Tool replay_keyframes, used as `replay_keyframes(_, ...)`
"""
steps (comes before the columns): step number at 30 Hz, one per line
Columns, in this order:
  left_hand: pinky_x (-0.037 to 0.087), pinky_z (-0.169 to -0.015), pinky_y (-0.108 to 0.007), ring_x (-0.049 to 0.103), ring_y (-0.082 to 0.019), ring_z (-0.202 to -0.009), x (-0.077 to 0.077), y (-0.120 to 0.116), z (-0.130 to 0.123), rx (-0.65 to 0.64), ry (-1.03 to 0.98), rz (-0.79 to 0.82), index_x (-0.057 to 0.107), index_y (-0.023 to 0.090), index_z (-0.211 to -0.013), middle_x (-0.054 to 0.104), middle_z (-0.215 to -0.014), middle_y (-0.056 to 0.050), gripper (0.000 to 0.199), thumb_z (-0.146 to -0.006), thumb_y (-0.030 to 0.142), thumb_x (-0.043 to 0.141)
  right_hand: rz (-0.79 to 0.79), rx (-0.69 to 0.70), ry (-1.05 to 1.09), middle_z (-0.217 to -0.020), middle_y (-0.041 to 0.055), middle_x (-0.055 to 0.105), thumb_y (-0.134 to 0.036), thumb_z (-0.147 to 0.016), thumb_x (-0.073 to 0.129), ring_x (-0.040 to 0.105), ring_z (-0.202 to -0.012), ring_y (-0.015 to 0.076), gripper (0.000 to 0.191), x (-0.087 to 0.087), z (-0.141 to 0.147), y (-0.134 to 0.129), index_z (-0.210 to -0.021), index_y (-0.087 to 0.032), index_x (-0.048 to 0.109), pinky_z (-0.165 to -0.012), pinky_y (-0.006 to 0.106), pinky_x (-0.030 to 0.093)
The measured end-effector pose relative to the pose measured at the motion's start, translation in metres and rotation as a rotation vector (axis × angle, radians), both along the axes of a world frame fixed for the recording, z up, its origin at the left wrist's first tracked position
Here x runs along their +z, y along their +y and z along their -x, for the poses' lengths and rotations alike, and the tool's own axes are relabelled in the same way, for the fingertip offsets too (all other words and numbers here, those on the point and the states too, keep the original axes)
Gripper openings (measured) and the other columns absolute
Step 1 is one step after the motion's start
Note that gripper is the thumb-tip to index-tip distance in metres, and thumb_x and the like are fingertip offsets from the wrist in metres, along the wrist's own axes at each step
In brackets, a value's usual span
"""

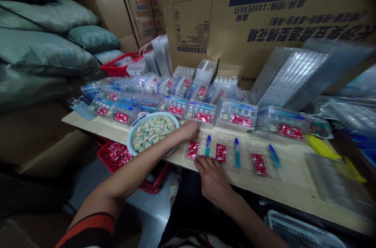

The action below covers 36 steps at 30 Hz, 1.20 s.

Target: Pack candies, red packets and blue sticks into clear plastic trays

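Observation:
My left hand point(189, 130), fingers curled into a pinch, is over the far left part of a clear plastic tray; what it holds is hidden. My right hand point(213, 179) lies at that tray's near edge with its fingers extended. A red packet point(193, 149) and a blue pen point(208, 145) lie in this tray. Two more trays to the right hold a red packet point(221, 153) with a pen point(236, 153), and a red packet point(259, 164) with a pen point(275, 156). Left of my hands, a light blue basin point(130, 135) contains many small green-and-beige erasers.
Packed clear trays point(238, 114) line the table point(296, 185) behind the open ones. Tall stacks of clear trays point(289, 76) lean at the back right. Below the table's left side is a red crate point(107, 164) of packets. Another person's hand point(145, 48) shows near a red basket point(114, 69).

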<state>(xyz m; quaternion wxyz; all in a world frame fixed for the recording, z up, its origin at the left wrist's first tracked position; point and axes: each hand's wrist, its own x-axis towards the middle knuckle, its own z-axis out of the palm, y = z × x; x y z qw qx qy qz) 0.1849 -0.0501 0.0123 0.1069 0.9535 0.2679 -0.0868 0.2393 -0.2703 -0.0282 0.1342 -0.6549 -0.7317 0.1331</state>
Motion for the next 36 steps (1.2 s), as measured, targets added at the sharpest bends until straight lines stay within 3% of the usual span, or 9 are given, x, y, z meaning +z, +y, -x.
replay_keyframes(6,0.053,-0.076,-0.033,0.071,-0.029,-0.087,0.003,-0.011,0.003,-0.059,-0.030,0.021,0.076,0.009,-0.078,0.076,-0.095,-0.021,0.019,-0.069,0.000,0.062,-0.016,-0.008,0.001,-0.148,0.0141,0.056,-0.008,-0.086,0.048,0.046,-0.135,0.0308,0.059,-0.005,-0.001,0.000,-0.144,-0.008,0.056,-0.115,0.048,0.035)
replay_keyframes(11,0.052,-0.071,-0.030,0.069,-0.025,-0.078,0.011,-0.019,0.013,0.019,-0.073,0.011,0.076,0.010,-0.089,0.075,-0.086,-0.018,0.022,-0.073,0.007,0.062,-0.073,0.007,-0.044,-0.144,0.0166,0.058,-0.008,-0.083,0.050,0.051,-0.130,0.0328,0.059,-0.017,-0.001,-0.001,-0.141,-0.007,0.059,-0.109,0.050,0.041)
replay_keyframes(15,0.052,-0.079,-0.030,0.070,-0.024,-0.087,0.035,-0.001,0.063,0.198,-0.215,-0.071,0.076,0.015,-0.103,0.076,-0.095,-0.013,0.032,-0.079,0.008,0.056,-0.143,0.021,-0.077,-0.141,0.0170,0.061,-0.005,-0.081,0.049,0.054,-0.128,0.0331,0.056,-0.022,-0.003,0.001,-0.135,-0.007,0.064,-0.107,0.049,0.043)
replay_keyframes(18,0.051,-0.081,-0.033,0.069,-0.027,-0.090,0.046,0.012,0.110,0.373,-0.093,-0.126,0.076,0.013,-0.102,0.075,-0.100,-0.016,0.029,-0.078,0.011,0.060,-0.188,0.025,-0.067,-0.136,0.0152,0.065,-0.004,-0.083,0.046,0.058,-0.124,0.0296,0.053,-0.016,-0.006,0.008,-0.132,-0.011,0.067,-0.107,0.047,0.044)
replay_keyframes(21,0.050,-0.081,-0.033,0.068,-0.027,-0.090,0.040,0.014,0.141,0.369,-0.022,-0.086,0.076,0.014,-0.099,0.073,-0.105,-0.016,0.025,-0.076,0.014,0.066,-0.241,0.007,-0.028,-0.131,0.0140,0.067,-0.005,-0.084,0.044,0.062,-0.118,0.0283,0.051,-0.001,-0.009,0.024,-0.128,-0.016,0.069,-0.103,0.045,0.047)
replay_keyframes(25,0.049,-0.083,-0.031,0.066,-0.022,-0.088,0.014,0.014,0.159,0.462,-0.305,-0.061,0.077,0.015,-0.093,0.074,-0.098,-0.011,0.021,-0.081,0.017,0.059,-0.320,0.033,0.120,-0.129,0.0129,0.067,-0.009,-0.086,0.044,0.061,-0.119,0.0277,0.048,0.023,-0.007,0.061,-0.126,-0.017,0.068,-0.103,0.044,0.047)
replay_keyframes(30,0.047,-0.066,-0.025,0.060,-0.015,-0.068,-0.008,0.026,0.172,0.788,-0.918,0.469,0.073,0.014,-0.094,0.069,-0.078,-0.002,0.027,-0.083,0.037,0.064,-0.288,0.081,0.435,-0.115,0.0099,0.069,-0.005,-0.085,0.042,0.065,-0.106,0.0214,0.047,0.041,0.018,0.129,-0.121,-0.018,0.069,-0.097,0.035,0.050)
replay_keyframes(33,0.045,-0.062,-0.023,0.056,-0.011,-0.061,-0.009,0.030,0.175,0.775,-1.108,0.790,0.072,0.014,-0.093,0.065,-0.074,0.000,0.039,-0.074,0.048,0.076,-0.182,-0.011,0.590,-0.110,0.0117,0.069,-0.008,-0.086,0.047,0.065,-0.102,0.0222,0.044,0.039,0.045,0.172,-0.126,-0.012,0.065,-0.096,0.036,0.048)
replay_keyframes(36,0.047,-0.063,-0.022,0.056,-0.009,-0.062,-0.007,0.029,0.175,0.756,-1.192,0.921,0.072,0.013,-0.091,0.065,-0.075,0.000,0.043,-0.066,0.045,0.085,-0.089,-0.094,0.701,-0.091,0.0071,0.069,-0.018,-0.087,0.056,0.065,-0.088,0.0217,0.032,0.028,0.068,0.202,-0.117,-0.013,0.065,-0.087,0.035,0.049)
